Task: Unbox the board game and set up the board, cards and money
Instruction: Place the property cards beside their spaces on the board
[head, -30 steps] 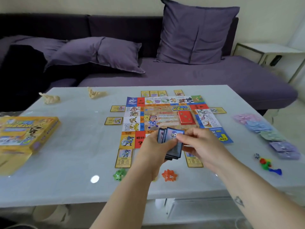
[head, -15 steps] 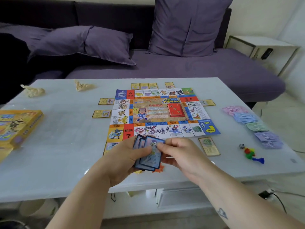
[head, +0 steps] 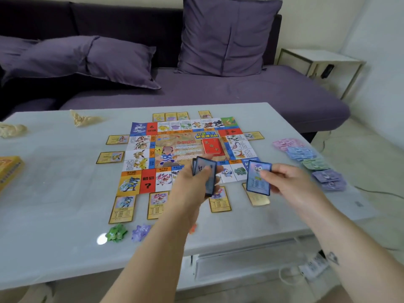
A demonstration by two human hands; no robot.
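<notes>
Single blue-bordered card [head: 258,178] pinched in the right hand [head: 290,184] grip, thumb on its face, held above the near right corner of the board [head: 181,149]. The left hand [head: 192,189] grip is curled round the blue card stack [head: 205,171], just beside. Board lies flat mid-tabletop [head: 54,193], with money piles [head: 310,158] to its right.

White table [head: 54,193], board [head: 188,149], cards [head: 121,206], money [head: 310,158]

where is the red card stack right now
In the head view the red card stack lies on the colourful square game board, right of its centre, just beyond the blue-bordered cards held in the left hand.
</notes>
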